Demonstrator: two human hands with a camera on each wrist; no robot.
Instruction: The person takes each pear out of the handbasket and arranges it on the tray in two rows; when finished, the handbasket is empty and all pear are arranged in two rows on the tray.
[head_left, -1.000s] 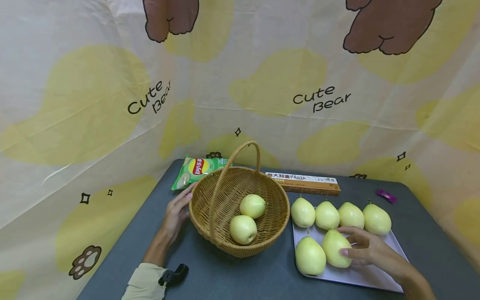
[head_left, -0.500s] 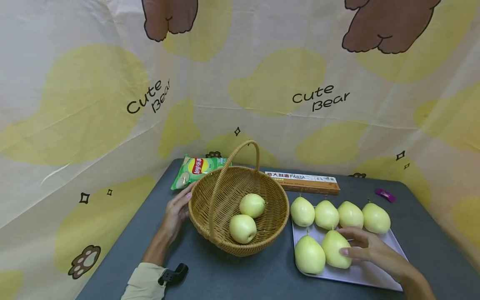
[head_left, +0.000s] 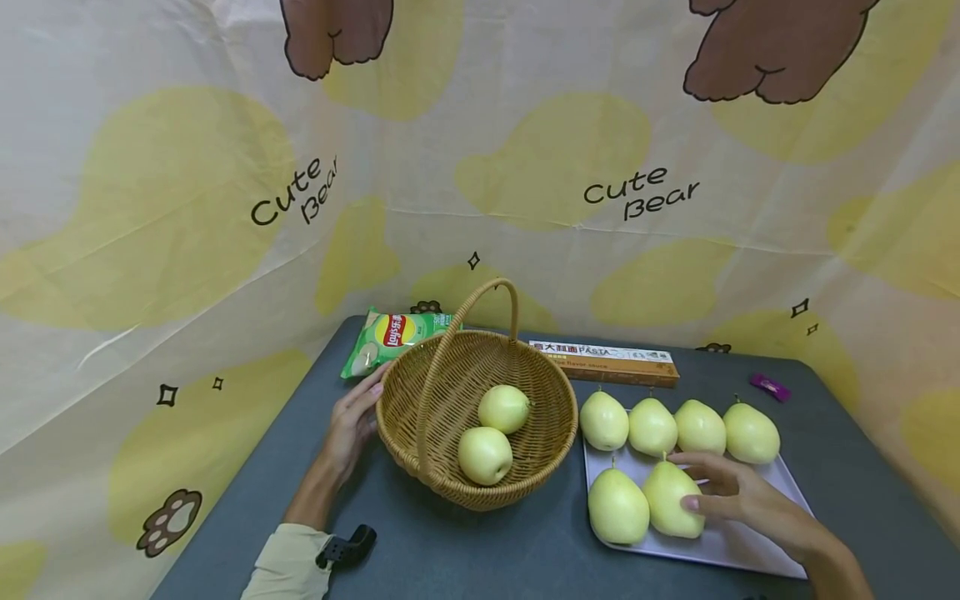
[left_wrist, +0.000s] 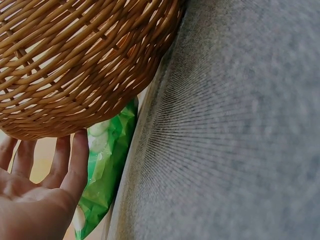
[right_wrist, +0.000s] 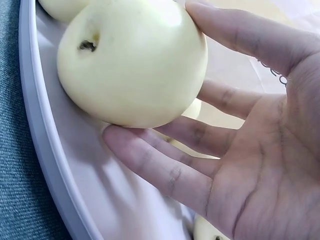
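Observation:
My right hand holds a pale green pear between thumb and fingers, at the front of a pale lilac tray. In the right wrist view the fingers curve under the pear, with the thumb on its other side. Whether it still touches the tray cannot be told. Just left stands another pear. A wicker basket with an arched handle stands left of the tray, tilted towards me, with two pears inside. My left hand touches its left outer wall with fairly straight fingers.
Several pears stand in a row along the tray's back edge. Behind the basket lie a green chip bag and a pasta box. A small purple packet lies at the back right. A printed cloth hangs behind the table.
Almost nothing has changed. The pear in my right hand sits slightly farther from the pear on its left. My left hand and the basket have stayed put; the head view has shifted slightly.

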